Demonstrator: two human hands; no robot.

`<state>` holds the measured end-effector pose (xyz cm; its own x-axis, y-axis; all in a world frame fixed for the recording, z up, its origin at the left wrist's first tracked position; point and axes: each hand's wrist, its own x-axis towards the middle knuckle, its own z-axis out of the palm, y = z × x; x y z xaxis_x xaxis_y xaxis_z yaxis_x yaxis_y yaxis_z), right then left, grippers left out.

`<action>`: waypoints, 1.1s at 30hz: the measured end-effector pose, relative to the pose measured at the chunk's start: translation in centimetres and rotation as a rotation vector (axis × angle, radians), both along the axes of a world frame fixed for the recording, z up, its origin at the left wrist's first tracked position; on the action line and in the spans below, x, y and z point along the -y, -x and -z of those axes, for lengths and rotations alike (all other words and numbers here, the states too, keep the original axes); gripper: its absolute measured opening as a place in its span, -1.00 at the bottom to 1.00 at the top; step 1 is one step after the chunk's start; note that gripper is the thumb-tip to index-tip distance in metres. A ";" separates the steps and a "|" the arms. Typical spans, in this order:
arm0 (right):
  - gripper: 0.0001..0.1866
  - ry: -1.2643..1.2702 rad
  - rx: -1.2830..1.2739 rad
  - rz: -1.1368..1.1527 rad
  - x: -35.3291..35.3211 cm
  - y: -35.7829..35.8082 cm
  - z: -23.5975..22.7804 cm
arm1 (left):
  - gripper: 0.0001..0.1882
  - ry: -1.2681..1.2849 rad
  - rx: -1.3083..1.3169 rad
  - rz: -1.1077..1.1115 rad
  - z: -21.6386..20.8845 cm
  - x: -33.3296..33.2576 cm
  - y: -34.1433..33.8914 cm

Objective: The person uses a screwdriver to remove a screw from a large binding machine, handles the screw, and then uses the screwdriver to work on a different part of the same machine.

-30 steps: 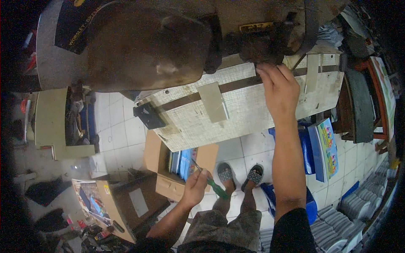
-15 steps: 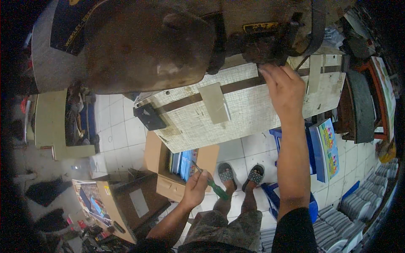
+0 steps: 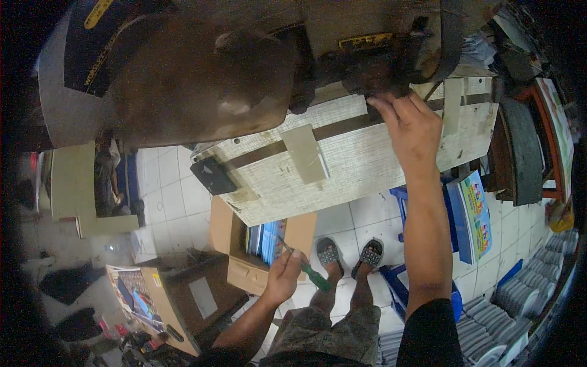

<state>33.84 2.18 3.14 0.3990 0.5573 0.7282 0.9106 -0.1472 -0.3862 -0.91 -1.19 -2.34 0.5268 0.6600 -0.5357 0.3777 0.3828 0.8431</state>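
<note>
My left hand (image 3: 284, 276) is closed round a green-handled screwdriver (image 3: 316, 277), held low in front of my legs with its thin shaft angled up and left. My right hand (image 3: 416, 127) reaches far forward to the dark lower part of a large brown metal machine (image 3: 208, 73). Thumb and fingers are pinched together there, just above a pale, cross-hatched work board (image 3: 348, 162). Whatever lies between the fingertips is hidden. The board has a dark strip (image 3: 263, 153) along it and a beige piece (image 3: 304, 154) stuck across the strip.
Below the board stands an open cardboard box (image 3: 244, 269) of blue-edged booklets. To the right are a blue plastic stool (image 3: 397, 287), a stack of colourful books (image 3: 471, 217) and many grey-white stacks (image 3: 526, 287). A wooden cabinet (image 3: 202, 300) stands at lower left.
The machine and board have shifted slightly left in view. My right hand stays at the same part of the machine, fingers slightly moved. The screwdriver remains in my left hand.
</note>
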 end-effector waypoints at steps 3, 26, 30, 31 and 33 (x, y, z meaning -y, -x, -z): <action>-0.84 -0.008 0.072 0.031 0.0 0.0 0.5 | -0.65 0.033 -0.049 0.025 -0.2 -0.1 0.2; -0.88 -0.039 0.184 0.193 -0.5 2.7 1.3 | -0.69 0.046 -0.057 0.001 -0.3 0.5 -0.4; -0.87 0.004 -0.017 0.295 -0.6 3.6 1.3 | -0.70 0.029 -0.044 0.001 -0.5 0.6 -0.8; -0.87 0.020 -0.082 0.293 -0.6 3.7 1.4 | -0.70 0.010 -0.045 0.001 -0.5 0.6 -0.8; -0.87 0.020 -0.135 0.284 -0.8 3.9 1.1 | -0.70 0.014 -0.048 0.007 -0.2 0.5 -0.5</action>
<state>29.97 2.97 2.04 0.6329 0.4236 0.6481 0.7728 -0.3968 -0.4953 -0.42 -1.72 -2.17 0.5047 0.6489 -0.5694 0.4203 0.3914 0.8186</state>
